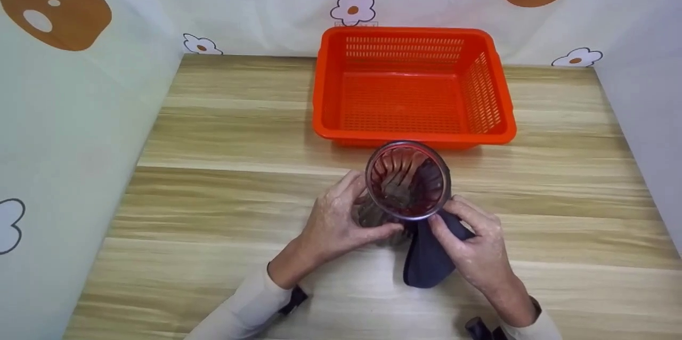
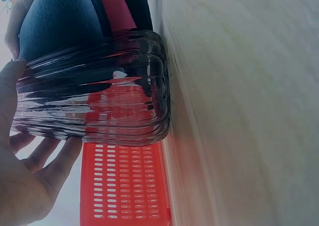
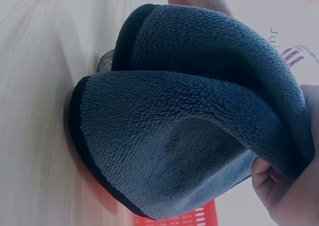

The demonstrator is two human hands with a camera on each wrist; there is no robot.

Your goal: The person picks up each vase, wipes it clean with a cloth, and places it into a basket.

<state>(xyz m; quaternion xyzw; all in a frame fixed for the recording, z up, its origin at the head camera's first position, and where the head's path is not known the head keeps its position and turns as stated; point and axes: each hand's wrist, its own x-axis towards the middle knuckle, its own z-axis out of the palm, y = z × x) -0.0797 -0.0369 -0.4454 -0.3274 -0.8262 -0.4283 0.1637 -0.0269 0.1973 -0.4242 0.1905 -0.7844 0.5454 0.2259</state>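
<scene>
A clear ribbed glass vase (image 1: 397, 188) stands close over the table, its round mouth facing up in the head view. My left hand (image 1: 334, 223) grips its side, thumb and fingers curled round the ribbed wall, as the left wrist view of the vase (image 2: 99, 101) shows. My right hand (image 1: 479, 247) pinches a dark grey-blue cloth (image 1: 430, 257) against the vase's right rim. The cloth hangs down in folds, and in the right wrist view the fluffy cloth (image 3: 164, 116) with dark edging hides most of the glass.
Directly behind the vase stands a red-orange plastic basket (image 1: 413, 138) with slotted walls, close to the back wall. The wood-grain table (image 1: 229, 207) extends to both sides. Patterned white sheeting (image 1: 256, 4) encloses the back and sides. Dark wrist-worn devices (image 1: 478, 328) show near the sleeves.
</scene>
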